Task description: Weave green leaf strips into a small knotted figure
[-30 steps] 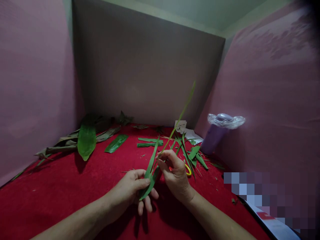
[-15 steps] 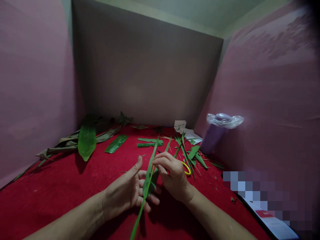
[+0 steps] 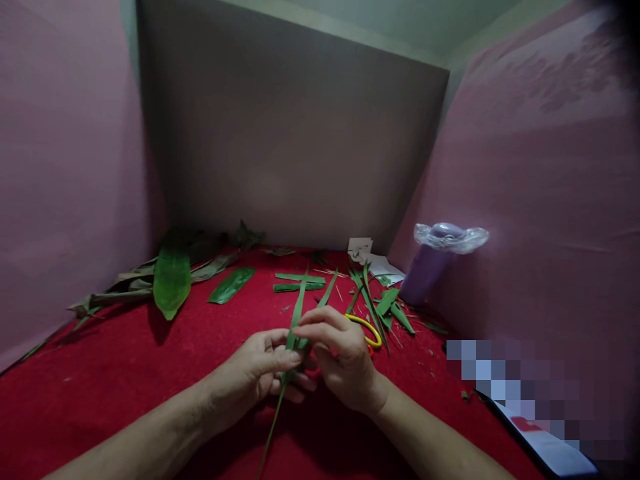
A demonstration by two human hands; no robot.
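Okay, leaf strips (image 3: pixel 299 307) were pinched in left grip (image 3: pixel 273 368); right grip (image 3: pixel 345 357) couldn't be judged. Slippage was risked by slackened pressure.

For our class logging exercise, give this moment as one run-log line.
left hand: holding green leaf | right hand: touching green leaf | behind right hand: yellow handle | below: red cloth

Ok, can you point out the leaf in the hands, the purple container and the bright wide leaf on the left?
Leaf in the hands (image 3: pixel 299 308): head view, on its upper blade.
Purple container (image 3: pixel 426 272): head view, on its side.
Bright wide leaf (image 3: pixel 172 283): head view, mid-blade.
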